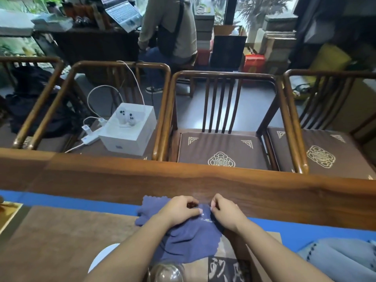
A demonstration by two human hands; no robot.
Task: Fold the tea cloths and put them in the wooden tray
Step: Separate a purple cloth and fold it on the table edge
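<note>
A dark blue tea cloth (189, 241) lies crumpled on the table in front of me, its scalloped edge reaching the blue strip. My left hand (179, 210) pinches the cloth near its far edge. My right hand (225, 212) pinches the same edge just to the right, the two hands almost touching. A light blue cloth (341, 257) with dark stitching lies bunched at the lower right. A wooden tray edge (262, 257) shows under my right forearm; most of it is hidden.
A brown mat (61, 241) covers the table's near left. A glass object (166, 273) and a white round thing (101, 259) sit at the bottom. Wooden chairs (221, 123) stand beyond the table; one holds a white box (130, 135). A person sits farther back.
</note>
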